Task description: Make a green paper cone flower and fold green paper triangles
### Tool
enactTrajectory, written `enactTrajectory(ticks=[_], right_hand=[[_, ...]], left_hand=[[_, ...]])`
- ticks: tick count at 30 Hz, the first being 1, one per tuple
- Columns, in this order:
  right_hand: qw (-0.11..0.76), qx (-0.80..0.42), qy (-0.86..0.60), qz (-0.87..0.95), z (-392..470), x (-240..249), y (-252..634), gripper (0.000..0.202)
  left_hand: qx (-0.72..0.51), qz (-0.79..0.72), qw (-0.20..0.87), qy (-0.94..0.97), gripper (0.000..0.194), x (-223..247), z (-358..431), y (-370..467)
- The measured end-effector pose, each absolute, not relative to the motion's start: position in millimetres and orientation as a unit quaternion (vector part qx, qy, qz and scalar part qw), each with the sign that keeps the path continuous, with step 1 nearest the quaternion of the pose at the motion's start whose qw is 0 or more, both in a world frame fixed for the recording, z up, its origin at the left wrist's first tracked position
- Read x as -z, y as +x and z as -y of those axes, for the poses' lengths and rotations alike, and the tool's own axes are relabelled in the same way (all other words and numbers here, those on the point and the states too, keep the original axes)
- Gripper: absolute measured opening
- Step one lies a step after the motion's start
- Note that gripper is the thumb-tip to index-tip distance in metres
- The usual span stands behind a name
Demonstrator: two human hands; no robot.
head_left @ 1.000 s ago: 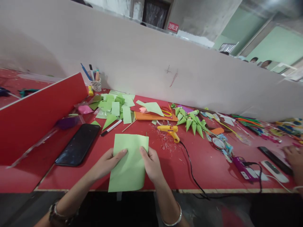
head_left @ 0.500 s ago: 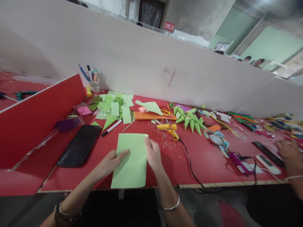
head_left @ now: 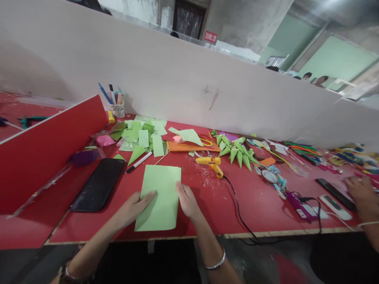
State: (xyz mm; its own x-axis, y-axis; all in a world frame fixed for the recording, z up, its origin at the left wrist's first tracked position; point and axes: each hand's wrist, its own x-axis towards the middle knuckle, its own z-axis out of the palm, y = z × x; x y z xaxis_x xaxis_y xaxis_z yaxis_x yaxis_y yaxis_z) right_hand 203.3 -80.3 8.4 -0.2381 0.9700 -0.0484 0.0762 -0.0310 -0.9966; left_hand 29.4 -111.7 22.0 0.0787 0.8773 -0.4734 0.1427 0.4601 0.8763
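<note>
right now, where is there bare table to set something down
A large bare patch of red table lies between the black cord and the purple box. A narrower one separates the phone from the left hand. The back is crowded with green paper scraps and green cones.

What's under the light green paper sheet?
Red tabletop shows around the light green paper sheet. The thumb of the left hand lies on top; its other fingertips are hidden, as is anything else the sheet covers. The right hand touches the right edge.
</note>
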Motion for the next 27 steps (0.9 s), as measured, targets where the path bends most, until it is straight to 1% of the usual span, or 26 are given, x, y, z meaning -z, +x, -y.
enactTrajectory(ticks=[5, 11, 14, 20, 23, 25, 27], right_hand=[[0.374, -0.537, -0.443, 0.613, 77, -10, 213, 0.048], [0.241, -0.604, -0.359, 0.670, 72, -20, 223, 0.048], [0.250, -0.607, -0.355, 0.666, 73, -20, 220, 0.049], [0.269, -0.581, -0.397, 0.658, 75, -12, 215, 0.045], [0.252, -0.559, -0.385, 0.690, 72, -15, 219, 0.045], [0.219, -0.535, -0.361, 0.732, 68, -20, 222, 0.045], [0.179, -0.489, -0.321, 0.791, 63, -27, 223, 0.045]], left_hand=[[-0.288, -0.593, 0.589, 0.467, 0.047, -25, 109, 24], [-0.323, -0.554, 0.587, 0.495, 0.037, -36, 103, 12], [-0.319, -0.572, 0.558, 0.509, 0.038, -39, 104, 12], [-0.341, -0.632, 0.416, 0.558, 0.043, -31, 108, 11], [-0.330, -0.618, 0.344, 0.625, 0.037, -31, 108, 6], [-0.339, -0.608, 0.249, 0.674, 0.033, -35, 107, 3], [-0.326, -0.578, 0.120, 0.739, 0.037, -39, 108, 5]])
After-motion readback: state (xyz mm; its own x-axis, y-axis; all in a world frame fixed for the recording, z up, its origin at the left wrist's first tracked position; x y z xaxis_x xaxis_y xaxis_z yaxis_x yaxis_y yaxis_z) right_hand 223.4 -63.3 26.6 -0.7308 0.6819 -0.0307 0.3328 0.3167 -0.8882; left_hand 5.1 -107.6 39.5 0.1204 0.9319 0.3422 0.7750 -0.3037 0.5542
